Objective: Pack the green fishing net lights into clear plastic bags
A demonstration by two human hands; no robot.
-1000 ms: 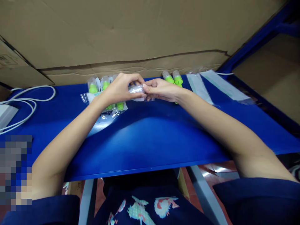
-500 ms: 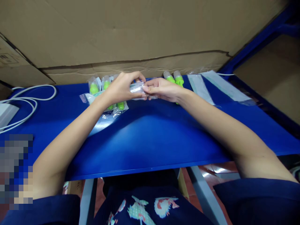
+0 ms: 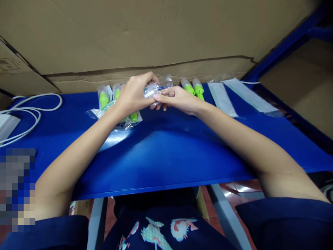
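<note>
Cardboard sheets [image 3: 156, 34] rise behind the counter [image 3: 166, 152]. A white cable [image 3: 33, 107] lies at the counter's far left, and flat clear packets [image 3: 223, 99] lie at its far right. A heap of bagged green-capped pieces [image 3: 104, 99] sits left of the counter's far middle. Above that far middle, your left hand [image 3: 134, 93] and right hand [image 3: 179, 99] both pinch one small clear pouch [image 3: 156, 88], lifted just off the counter. Two loose green-capped pieces [image 3: 194, 88] stand near the counter's far edge, right of middle.
</note>
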